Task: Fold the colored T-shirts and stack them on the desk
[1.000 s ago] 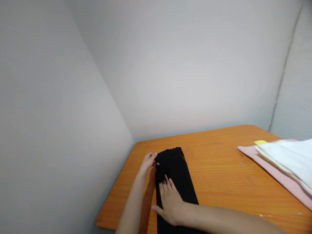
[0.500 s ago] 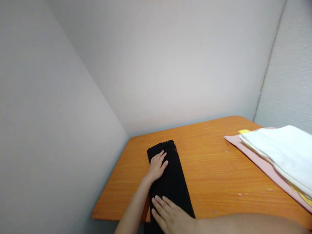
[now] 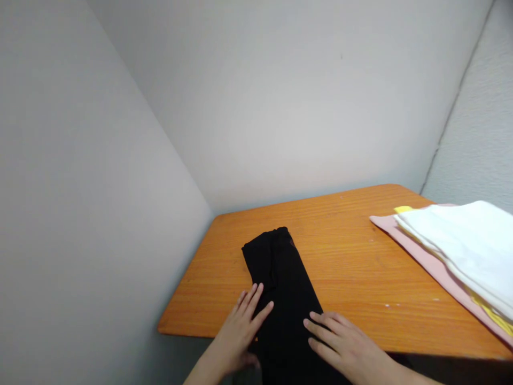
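Observation:
A long, narrow folded black garment point(image 3: 282, 283) lies on the orange wooden table point(image 3: 348, 267), running from the near edge toward the far left corner. My left hand point(image 3: 240, 334) rests flat on the garment's left side near the table's front edge, fingers stretched out. My right hand point(image 3: 347, 345) lies flat on the garment's right side, fingers apart and pointing left. Neither hand holds anything. The garment's near end drops out of sight at the bottom of the view.
A stack of folded cloths sits at the table's right: a white one point(image 3: 467, 248) on top, a pink one point(image 3: 430, 264) beneath, yellow edges point(image 3: 403, 209) showing. Pale walls close in on the left and behind. The table's front edge is close to me.
My left hand slid from the garment's far end back to its near part. My right hand moved from the garment's middle to its right side. Both now lie flat side by side.

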Motion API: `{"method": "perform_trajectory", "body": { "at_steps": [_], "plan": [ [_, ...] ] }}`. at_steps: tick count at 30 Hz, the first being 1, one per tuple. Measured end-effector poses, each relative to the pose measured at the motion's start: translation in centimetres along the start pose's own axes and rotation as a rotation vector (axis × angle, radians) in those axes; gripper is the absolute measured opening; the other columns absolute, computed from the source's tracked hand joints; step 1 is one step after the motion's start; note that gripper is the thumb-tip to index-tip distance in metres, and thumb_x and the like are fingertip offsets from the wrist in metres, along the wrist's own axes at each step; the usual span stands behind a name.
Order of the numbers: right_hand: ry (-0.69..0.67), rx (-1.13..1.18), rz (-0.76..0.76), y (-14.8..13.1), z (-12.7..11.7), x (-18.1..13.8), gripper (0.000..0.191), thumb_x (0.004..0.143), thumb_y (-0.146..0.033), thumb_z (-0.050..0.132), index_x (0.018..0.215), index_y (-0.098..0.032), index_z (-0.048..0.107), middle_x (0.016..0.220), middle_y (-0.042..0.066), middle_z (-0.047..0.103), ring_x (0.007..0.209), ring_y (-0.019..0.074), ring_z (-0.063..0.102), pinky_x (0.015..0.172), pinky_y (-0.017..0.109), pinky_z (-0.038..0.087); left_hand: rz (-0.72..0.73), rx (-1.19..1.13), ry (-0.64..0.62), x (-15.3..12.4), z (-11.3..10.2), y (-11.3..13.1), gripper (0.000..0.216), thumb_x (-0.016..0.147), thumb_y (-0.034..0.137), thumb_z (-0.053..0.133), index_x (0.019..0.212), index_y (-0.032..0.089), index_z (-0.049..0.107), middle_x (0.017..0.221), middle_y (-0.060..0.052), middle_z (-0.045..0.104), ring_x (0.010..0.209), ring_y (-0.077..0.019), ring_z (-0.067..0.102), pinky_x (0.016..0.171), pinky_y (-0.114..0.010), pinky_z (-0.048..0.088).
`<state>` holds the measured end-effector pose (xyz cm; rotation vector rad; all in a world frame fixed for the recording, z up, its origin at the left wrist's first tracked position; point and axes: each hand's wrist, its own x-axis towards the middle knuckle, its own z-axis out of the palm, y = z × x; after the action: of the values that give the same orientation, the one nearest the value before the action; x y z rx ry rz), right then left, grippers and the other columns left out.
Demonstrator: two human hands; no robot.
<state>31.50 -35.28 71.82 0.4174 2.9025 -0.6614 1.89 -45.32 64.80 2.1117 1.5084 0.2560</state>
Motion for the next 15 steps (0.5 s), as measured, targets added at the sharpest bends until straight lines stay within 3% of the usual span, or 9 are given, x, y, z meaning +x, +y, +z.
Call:
{"method": "perform_trajectory", "body": {
  "at_steps": [3, 5, 7, 10, 13, 15],
  "plan": [
    [0.037, 0.142, -0.026, -1.0, -1.7, -0.7, 0.042, 0.082, -0.008, 0.049, 0.117, -0.026, 0.065, 0.121, 0.007, 0.065, 0.111, 0.0246, 0.059, 0.096, 0.039, 0.045, -0.045, 0.0, 0.167, -0.6, 0.9, 2.1, 0.074, 0.074, 0.012, 0.07, 0.14, 0.033, 0.046, 0.16, -0.009, 0.022, 0.146, -0.0331, 0.023, 0.115, -0.056, 0.026],
    [0.076, 0.339, 0.052, -1.3, -3.1, -0.4, 0.027, 0.088, -0.013, 0.046, 0.1, -0.025, 0.068, 0.097, 0.004, 0.071, 0.091, 0.0194, 0.063, 0.084, 0.032, 0.049, -0.039, -0.142, 0.241, -0.9, 0.8, 3.2, 0.037, 0.08, 0.016, 0.06, 0.116, 0.026, 0.064, 0.148, -0.011, 0.045, 0.135, -0.0326, 0.042, 0.107, -0.05, 0.039],
    [0.167, 0.507, 0.218, -1.0, -4.3, 0.5, 0.023, 0.094, -0.024, 0.044, 0.086, -0.022, 0.066, 0.081, 0.001, 0.068, 0.077, 0.0171, 0.063, 0.073, 0.028, 0.051, -0.101, -0.358, 0.305, -0.6, 0.3, 4.0, 0.016, 0.086, 0.025, 0.052, 0.092, 0.022, 0.067, 0.122, -0.012, 0.065, 0.113, -0.0302, 0.059, 0.092, -0.042, 0.049],
    [0.334, 0.469, 0.488, 0.5, -5.2, 2.5, 0.038, 0.099, -0.046, 0.041, 0.091, -0.019, 0.066, 0.083, 0.005, 0.068, 0.076, 0.0185, 0.064, 0.071, 0.031, 0.054, -0.377, -0.666, 0.421, 0.8, -0.3, 4.6, 0.029, 0.094, 0.042, 0.042, 0.089, 0.021, 0.062, 0.09, -0.008, 0.07, 0.085, -0.0256, 0.066, 0.075, -0.035, 0.052],
    [0.417, 0.325, 0.626, 1.9, -4.5, 4.2, 0.047, 0.097, -0.055, 0.047, 0.119, -0.015, 0.06, 0.105, 0.011, 0.066, 0.092, 0.0214, 0.064, 0.083, 0.041, 0.054, -0.662, -0.686, 0.553, 2.6, -0.1, 4.0, 0.044, 0.088, 0.058, 0.046, 0.104, 0.019, 0.056, 0.098, -0.011, 0.069, 0.09, -0.0276, 0.066, 0.083, -0.038, 0.052],
    [0.439, 0.278, 0.692, 2.1, -3.0, 4.7, 0.053, 0.096, -0.055, 0.049, 0.126, -0.012, 0.057, 0.114, 0.017, 0.063, 0.102, 0.027, 0.062, 0.09, 0.047, 0.051, -0.798, -0.6, 0.591, 3.3, 0.2, 3.3, 0.06, 0.081, 0.067, 0.048, 0.108, 0.015, 0.054, 0.106, -0.016, 0.067, 0.102, -0.0323, 0.064, 0.092, -0.045, 0.048]
  ]
}}
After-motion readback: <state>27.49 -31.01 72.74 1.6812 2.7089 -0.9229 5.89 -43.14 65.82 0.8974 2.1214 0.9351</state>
